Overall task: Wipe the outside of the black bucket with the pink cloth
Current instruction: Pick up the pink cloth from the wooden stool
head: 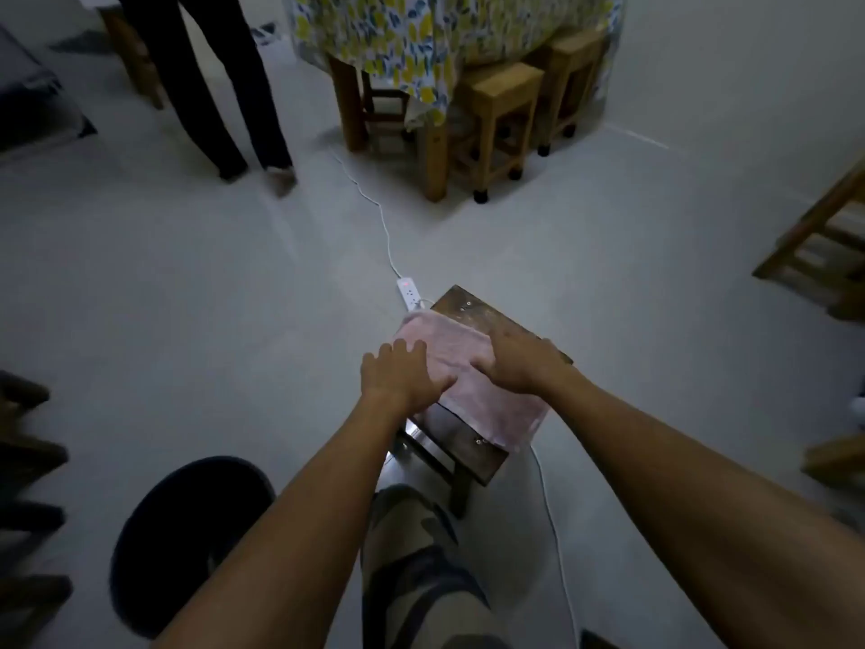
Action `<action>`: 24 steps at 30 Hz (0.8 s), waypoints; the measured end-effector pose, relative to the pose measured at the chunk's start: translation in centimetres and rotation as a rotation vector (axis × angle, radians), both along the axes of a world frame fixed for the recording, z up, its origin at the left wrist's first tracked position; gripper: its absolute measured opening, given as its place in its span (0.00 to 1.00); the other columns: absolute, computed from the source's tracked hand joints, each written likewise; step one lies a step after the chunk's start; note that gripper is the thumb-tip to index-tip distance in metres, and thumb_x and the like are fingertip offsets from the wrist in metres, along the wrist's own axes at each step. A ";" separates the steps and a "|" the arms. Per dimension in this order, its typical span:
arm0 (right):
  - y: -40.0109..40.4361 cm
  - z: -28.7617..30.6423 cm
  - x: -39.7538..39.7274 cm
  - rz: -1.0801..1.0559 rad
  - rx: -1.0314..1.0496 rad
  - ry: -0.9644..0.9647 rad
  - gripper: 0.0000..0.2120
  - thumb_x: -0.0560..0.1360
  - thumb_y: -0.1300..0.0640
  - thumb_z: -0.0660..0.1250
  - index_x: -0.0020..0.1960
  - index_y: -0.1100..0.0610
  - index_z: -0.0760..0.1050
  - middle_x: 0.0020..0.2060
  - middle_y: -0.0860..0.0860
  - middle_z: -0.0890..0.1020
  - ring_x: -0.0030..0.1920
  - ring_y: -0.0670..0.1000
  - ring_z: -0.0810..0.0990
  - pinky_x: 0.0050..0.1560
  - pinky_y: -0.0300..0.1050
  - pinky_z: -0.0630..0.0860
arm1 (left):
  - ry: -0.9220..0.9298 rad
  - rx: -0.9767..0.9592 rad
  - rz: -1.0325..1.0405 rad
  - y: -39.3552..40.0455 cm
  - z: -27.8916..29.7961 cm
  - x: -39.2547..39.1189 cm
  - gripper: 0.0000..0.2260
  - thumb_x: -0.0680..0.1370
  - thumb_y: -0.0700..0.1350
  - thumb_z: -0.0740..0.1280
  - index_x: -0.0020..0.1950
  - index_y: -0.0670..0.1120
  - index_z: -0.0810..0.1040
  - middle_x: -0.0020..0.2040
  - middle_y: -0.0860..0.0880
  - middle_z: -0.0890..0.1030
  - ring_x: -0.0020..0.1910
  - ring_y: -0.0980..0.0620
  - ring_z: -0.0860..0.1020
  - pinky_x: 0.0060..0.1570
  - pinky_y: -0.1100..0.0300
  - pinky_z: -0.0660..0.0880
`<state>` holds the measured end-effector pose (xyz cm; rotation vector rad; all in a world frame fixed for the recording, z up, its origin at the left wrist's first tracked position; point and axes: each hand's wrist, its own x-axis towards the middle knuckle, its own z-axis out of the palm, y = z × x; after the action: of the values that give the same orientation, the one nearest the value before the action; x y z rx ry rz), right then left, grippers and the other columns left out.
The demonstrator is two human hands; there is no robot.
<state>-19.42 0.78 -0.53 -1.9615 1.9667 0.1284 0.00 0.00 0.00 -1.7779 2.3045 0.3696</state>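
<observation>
The pink cloth lies spread over a small dark wooden stool in front of me. My left hand rests flat on the cloth's left edge, fingers apart. On the cloth's right side my right hand presses down with its fingers curled into the fabric. The black bucket stands on the floor at the lower left, beside my left forearm, and neither hand touches it.
A white power strip and its cable lie on the floor just beyond the stool. A person's legs stand at the far left. A table with a patterned cloth and wooden stools stands at the back.
</observation>
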 end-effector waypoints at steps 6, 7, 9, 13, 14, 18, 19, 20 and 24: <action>-2.1 -3.9 -1.2 -0.077 0.059 0.065 0.34 0.78 0.34 0.60 0.72 0.58 0.69 0.70 0.61 0.75 0.67 0.63 0.76 0.64 0.58 0.75 | 0.075 -0.026 -0.051 -1.8 -5.2 -1.3 0.36 0.78 0.68 0.61 0.80 0.52 0.57 0.76 0.41 0.67 0.72 0.39 0.69 0.66 0.42 0.68; -2.5 -4.3 -0.9 -0.085 0.056 0.066 0.34 0.78 0.34 0.61 0.72 0.59 0.68 0.70 0.61 0.74 0.68 0.63 0.75 0.64 0.59 0.74 | 0.079 -0.039 -0.065 -2.2 -6.0 -1.3 0.36 0.78 0.68 0.61 0.80 0.52 0.57 0.77 0.42 0.66 0.72 0.39 0.68 0.67 0.41 0.68; -3.4 -4.9 -0.4 -0.116 0.018 0.088 0.32 0.79 0.38 0.62 0.72 0.60 0.67 0.69 0.63 0.73 0.67 0.64 0.73 0.64 0.59 0.74 | 0.077 -0.044 -0.093 -2.7 -7.4 -1.1 0.34 0.78 0.66 0.62 0.79 0.52 0.58 0.78 0.43 0.63 0.74 0.39 0.65 0.68 0.39 0.66; -4.9 -5.6 0.4 -0.104 -0.006 0.039 0.29 0.76 0.39 0.65 0.66 0.60 0.72 0.62 0.62 0.78 0.62 0.63 0.77 0.59 0.58 0.78 | 0.082 0.022 -0.089 -2.6 -9.2 -0.9 0.36 0.78 0.68 0.60 0.82 0.54 0.55 0.84 0.43 0.51 0.81 0.35 0.52 0.74 0.33 0.56; -5.3 -5.9 0.4 -0.105 0.016 -0.003 0.28 0.73 0.38 0.66 0.62 0.59 0.74 0.59 0.60 0.80 0.58 0.61 0.79 0.56 0.57 0.80 | 0.088 0.033 -0.086 -2.7 -9.2 -0.9 0.37 0.78 0.68 0.60 0.82 0.55 0.54 0.84 0.43 0.50 0.81 0.35 0.50 0.74 0.32 0.54; -6.2 -5.2 0.6 -0.134 0.197 -0.196 0.18 0.71 0.47 0.71 0.50 0.62 0.77 0.42 0.56 0.81 0.46 0.60 0.81 0.43 0.52 0.77 | 0.135 0.079 -0.075 -3.0 -8.6 -1.3 0.36 0.77 0.65 0.64 0.80 0.57 0.54 0.84 0.44 0.51 0.81 0.33 0.50 0.73 0.29 0.54; -6.3 -4.8 0.9 -0.115 0.238 -0.240 0.17 0.72 0.47 0.70 0.49 0.61 0.79 0.42 0.55 0.81 0.46 0.58 0.81 0.43 0.51 0.77 | 0.144 0.091 -0.065 -2.9 -8.5 -1.3 0.36 0.77 0.64 0.65 0.80 0.57 0.53 0.84 0.45 0.51 0.81 0.33 0.50 0.72 0.28 0.56; -6.1 -4.2 1.3 -0.114 0.274 -0.308 0.17 0.71 0.45 0.68 0.51 0.58 0.80 0.44 0.54 0.83 0.47 0.56 0.81 0.47 0.51 0.79 | 0.153 0.110 -0.054 -2.7 -8.2 -1.3 0.36 0.78 0.63 0.65 0.81 0.57 0.52 0.84 0.45 0.51 0.80 0.32 0.50 0.71 0.28 0.57; -4.8 -1.2 3.5 -0.286 0.347 -0.718 0.15 0.74 0.49 0.65 0.55 0.55 0.83 0.51 0.53 0.85 0.52 0.53 0.84 0.57 0.54 0.82 | 0.223 0.148 0.004 -1.6 -6.7 -0.8 0.41 0.80 0.57 0.65 0.84 0.50 0.44 0.83 0.44 0.55 0.80 0.33 0.54 0.71 0.30 0.60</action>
<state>-15.90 -4.07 -1.75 -1.2461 1.5771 -0.2576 -0.82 -1.65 -6.72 -1.7471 2.3466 0.7542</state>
